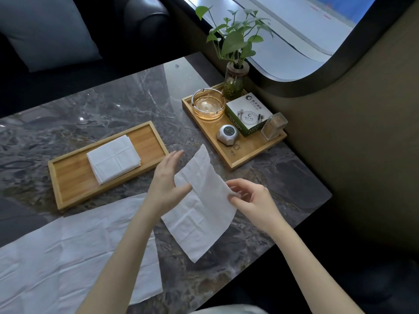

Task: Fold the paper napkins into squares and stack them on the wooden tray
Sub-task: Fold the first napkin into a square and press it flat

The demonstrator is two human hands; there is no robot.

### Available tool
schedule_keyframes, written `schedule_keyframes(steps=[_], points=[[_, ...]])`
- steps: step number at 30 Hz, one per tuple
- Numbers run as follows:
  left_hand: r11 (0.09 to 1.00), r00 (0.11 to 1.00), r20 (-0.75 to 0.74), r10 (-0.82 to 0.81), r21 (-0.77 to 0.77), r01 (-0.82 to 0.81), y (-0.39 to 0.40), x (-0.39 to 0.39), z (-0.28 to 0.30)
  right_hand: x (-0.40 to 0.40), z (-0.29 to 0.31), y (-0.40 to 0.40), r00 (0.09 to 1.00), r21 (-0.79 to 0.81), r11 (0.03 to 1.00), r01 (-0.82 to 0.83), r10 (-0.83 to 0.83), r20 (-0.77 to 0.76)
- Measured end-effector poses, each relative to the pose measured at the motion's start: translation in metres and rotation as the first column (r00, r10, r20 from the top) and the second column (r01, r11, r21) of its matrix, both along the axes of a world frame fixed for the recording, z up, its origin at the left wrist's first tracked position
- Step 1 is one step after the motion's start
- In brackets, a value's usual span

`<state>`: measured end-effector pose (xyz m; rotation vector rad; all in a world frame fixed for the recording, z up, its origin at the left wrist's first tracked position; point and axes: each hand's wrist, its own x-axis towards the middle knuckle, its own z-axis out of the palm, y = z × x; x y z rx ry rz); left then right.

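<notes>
A white paper napkin (199,207), folded to a long rectangle, is lifted off the marble table (113,105) between my hands. My right hand (251,200) pinches its right edge. My left hand (169,177) has its thumb on the napkin's left edge and its fingers spread behind it. To the left lies a wooden tray (72,175) with a stack of folded square napkins (114,162) on it. Unfolded napkins (74,252) lie flat at the near left, partly under my left forearm.
A second wooden tray (247,152) at the right holds a glass ashtray (208,106), a green-and-white tissue box (248,116), a white call button (226,134), a toothpick holder (273,125) and a plant in a glass vase (234,85). A wall runs along the right.
</notes>
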<state>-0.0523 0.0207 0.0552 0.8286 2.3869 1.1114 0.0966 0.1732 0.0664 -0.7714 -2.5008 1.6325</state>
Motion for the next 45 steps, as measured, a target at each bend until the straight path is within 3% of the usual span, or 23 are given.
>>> schedule_keyframes(steps=[5,8,13,18,27,32,41,45], points=[[0.961,0.98,-0.047,-0.194,-0.211,0.18,0.007,-0.011,0.012,-0.003,0.023,0.002,0.983,-0.006,0.983,-0.182,0.182,0.018],[0.943,0.973,-0.028,-0.23,-0.252,0.215,0.013,-0.016,0.013,-0.004,0.033,0.003,0.97,-0.022,0.971,-0.24,0.24,0.026],[0.984,0.96,0.24,-0.143,-0.071,0.164,0.001,-0.03,0.008,-0.004,0.044,0.007,0.972,-0.069,0.97,-0.233,0.232,-0.024],[0.996,0.895,0.442,-0.06,0.082,0.026,-0.019,-0.017,0.023,0.001,0.053,0.014,0.987,-0.251,0.954,-0.163,0.154,-0.055],[0.952,0.842,0.513,-0.169,0.305,0.006,-0.077,0.007,0.082,0.003,0.092,0.032,0.974,-0.418,0.884,-0.208,0.149,-0.169],[0.931,0.849,0.504,-0.157,0.362,-0.043,-0.083,0.0,0.091,-0.019,0.097,0.038,0.975,-0.376,0.902,-0.211,0.167,-0.146],[0.951,0.755,0.628,0.187,0.076,-0.299,-0.069,-0.034,0.022,-0.065,0.021,0.045,0.989,-0.216,0.974,-0.074,0.099,0.109],[0.96,0.767,0.587,0.258,-0.065,-0.273,-0.063,-0.033,-0.001,-0.067,-0.009,0.045,0.99,-0.16,0.987,-0.028,0.049,0.13]])
